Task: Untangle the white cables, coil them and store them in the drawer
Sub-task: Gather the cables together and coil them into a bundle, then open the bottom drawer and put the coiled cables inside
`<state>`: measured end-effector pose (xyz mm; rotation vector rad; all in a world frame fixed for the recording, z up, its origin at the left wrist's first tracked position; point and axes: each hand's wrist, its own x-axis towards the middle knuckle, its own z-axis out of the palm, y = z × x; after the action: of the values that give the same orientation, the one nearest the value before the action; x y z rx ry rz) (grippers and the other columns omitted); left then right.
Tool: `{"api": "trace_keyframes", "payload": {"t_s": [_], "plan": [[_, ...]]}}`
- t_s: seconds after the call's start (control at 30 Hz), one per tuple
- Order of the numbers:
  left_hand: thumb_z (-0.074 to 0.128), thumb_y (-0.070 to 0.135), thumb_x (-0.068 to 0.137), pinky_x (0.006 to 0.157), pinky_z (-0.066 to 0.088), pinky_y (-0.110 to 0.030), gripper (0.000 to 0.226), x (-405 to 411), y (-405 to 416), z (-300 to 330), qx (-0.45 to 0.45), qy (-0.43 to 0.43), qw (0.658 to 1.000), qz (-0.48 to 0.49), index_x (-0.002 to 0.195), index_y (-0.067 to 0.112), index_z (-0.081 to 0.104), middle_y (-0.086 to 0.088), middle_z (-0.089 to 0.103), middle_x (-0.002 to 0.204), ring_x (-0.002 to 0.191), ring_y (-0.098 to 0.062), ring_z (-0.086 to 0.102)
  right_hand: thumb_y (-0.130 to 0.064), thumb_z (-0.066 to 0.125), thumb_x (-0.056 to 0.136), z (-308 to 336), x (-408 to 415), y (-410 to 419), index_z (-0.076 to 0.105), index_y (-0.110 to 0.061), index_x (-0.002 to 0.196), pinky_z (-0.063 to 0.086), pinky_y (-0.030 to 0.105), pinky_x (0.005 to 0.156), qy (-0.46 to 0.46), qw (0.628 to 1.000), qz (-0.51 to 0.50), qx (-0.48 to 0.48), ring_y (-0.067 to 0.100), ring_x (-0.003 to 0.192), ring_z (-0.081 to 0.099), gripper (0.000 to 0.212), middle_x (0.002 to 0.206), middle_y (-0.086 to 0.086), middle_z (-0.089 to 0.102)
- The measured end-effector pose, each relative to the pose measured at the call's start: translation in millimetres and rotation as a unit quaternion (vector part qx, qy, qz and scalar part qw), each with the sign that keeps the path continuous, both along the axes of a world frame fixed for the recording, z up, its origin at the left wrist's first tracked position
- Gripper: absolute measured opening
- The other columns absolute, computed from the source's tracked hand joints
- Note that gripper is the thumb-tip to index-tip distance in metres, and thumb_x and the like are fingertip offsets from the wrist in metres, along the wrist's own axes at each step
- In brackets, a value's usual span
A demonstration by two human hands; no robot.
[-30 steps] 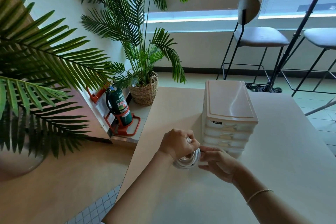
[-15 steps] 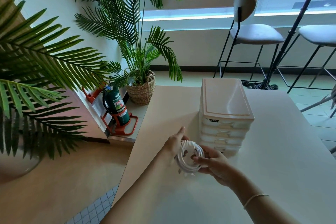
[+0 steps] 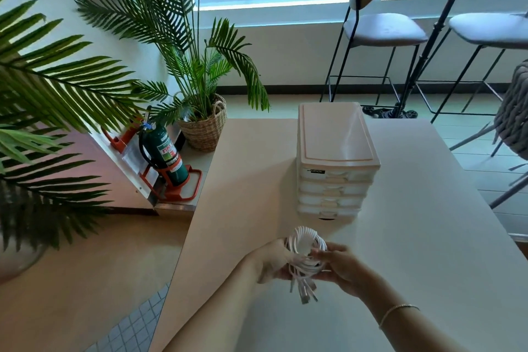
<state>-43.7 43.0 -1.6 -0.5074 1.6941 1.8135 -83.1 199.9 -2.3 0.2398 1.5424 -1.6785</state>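
left hand (image 3: pixel 273 261) grips coiled white cables (image 3: pixel 305 251) above desk (image 3: pixel 428 237) | right hand (image 3: pixel 341 267) pinches coil, fingertips partly hidden | plug ends dangle, blurred | drawer unit (image 3: pixel 334 157) beyond, drawers closed

The green cylindrical fire extinguisher (image 3: pixel 163 151) carries a red label reading "FIRE". The cream plastic drawer unit (image 3: pixel 334 157) bears a small dark tag, partly legible, ending "abox".
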Motion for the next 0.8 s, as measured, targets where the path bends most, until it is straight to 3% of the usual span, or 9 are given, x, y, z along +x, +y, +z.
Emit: {"api": "trace_keyframes", "payload": {"t_s": [0.13,0.23,0.3,0.37,0.47,0.53,0.6,0.67,0.8], "plan": [[0.059,0.007,0.089,0.062,0.058,-0.026,0.006,4,19,-15,-0.013,-0.036,0.999,-0.003,0.092,0.012,0.061,-0.004,0.069,0.082,0.064,-0.012,0.068,0.001,0.053,0.090,-14,6,13,0.060,-0.001,0.082,0.055,0.028,0.049,-0.013,0.999,-0.009,0.029,0.023,0.065,0.065,0.010,0.073,0.013,0.065],[0.056,0.004,0.091,0.058,0.058,-0.027,0.009,8,32,-25,-0.012,-0.055,0.998,0.017,0.093,0.013,0.058,0.000,0.070,0.071,0.059,-0.011,0.068,-0.002,0.054,0.090,-26,12,22,0.060,-0.005,0.082,0.054,0.025,0.051,-0.018,0.998,-0.011,0.054,0.019,0.064,0.062,0.010,0.071,0.010,0.063],[0.059,0.006,0.090,0.057,0.058,-0.028,0.017,10,39,-35,-0.016,-0.064,0.997,0.030,0.106,0.010,0.055,-0.004,0.069,0.082,0.061,-0.011,0.068,-0.005,0.056,0.089,-35,15,30,0.061,-0.007,0.081,0.053,0.023,0.052,-0.016,0.997,-0.007,0.071,0.015,0.059,0.063,0.010,0.068,0.006,0.064],[0.066,0.010,0.086,0.063,0.059,-0.035,0.042,11,47,-44,-0.040,-0.063,0.996,0.045,0.122,0.011,0.046,-0.008,0.065,0.103,0.076,-0.018,0.069,-0.006,0.058,0.088,-42,18,39,0.063,-0.007,0.083,0.052,0.021,0.049,-0.015,0.997,-0.003,0.072,0.012,0.056,0.064,0.007,0.067,0.005,0.065],[0.076,0.019,0.077,0.067,0.059,-0.045,0.060,13,56,-48,-0.093,-0.068,0.991,0.071,0.120,0.013,0.035,-0.007,0.055,0.119,0.091,-0.025,0.067,-0.006,0.061,0.086,-48,19,49,0.064,-0.004,0.088,0.050,0.021,0.047,-0.016,0.997,-0.018,0.072,0.011,0.055,0.066,0.004,0.069,0.006,0.066],[0.077,0.023,0.076,0.060,0.059,-0.041,0.059,12,59,-46,-0.119,-0.065,0.989,0.065,0.114,0.014,0.033,-0.007,0.053,0.120,0.091,-0.023,0.065,-0.008,0.065,0.083,-51,19,53,0.062,-0.001,0.097,0.051,0.022,0.047,-0.020,0.996,-0.033,0.084,0.013,0.058,0.067,0.016,0.078,0.010,0.067],[0.079,0.027,0.073,0.061,0.058,-0.042,0.060,10,60,-44,-0.144,-0.061,0.987,0.044,0.112,0.015,0.035,-0.006,0.053,0.121,0.097,-0.025,0.064,-0.016,0.072,0.079,-53,20,57,0.057,0.003,0.110,0.053,0.025,0.051,-0.019,0.993,-0.030,0.111,0.018,0.066,0.069,0.040,0.092,0.018,0.067],[0.081,0.030,0.069,0.062,0.059,-0.042,0.061,9,61,-41,-0.170,-0.060,0.983,0.031,0.110,0.016,0.039,-0.005,0.054,0.119,0.098,-0.025,0.064,-0.026,0.077,0.073,-52,19,60,0.054,0.003,0.113,0.054,0.027,0.051,-0.010,0.991,-0.005,0.134,0.021,0.066,0.069,0.054,0.094,0.019,0.066],[0.083,0.035,0.066,0.051,0.054,-0.025,0.053,6,62,-36,-0.262,-0.034,0.964,-0.025,0.099,0.018,0.045,-0.001,0.059,0.103,0.078,-0.015,0.062,-0.031,0.070,0.081,-43,13,66,0.050,-0.012,0.099,0.053,0.025,0.049,0.015,0.978,0.057,0.199,0.015,0.055,0.061,0.033,0.079,0.009,0.064]]}}
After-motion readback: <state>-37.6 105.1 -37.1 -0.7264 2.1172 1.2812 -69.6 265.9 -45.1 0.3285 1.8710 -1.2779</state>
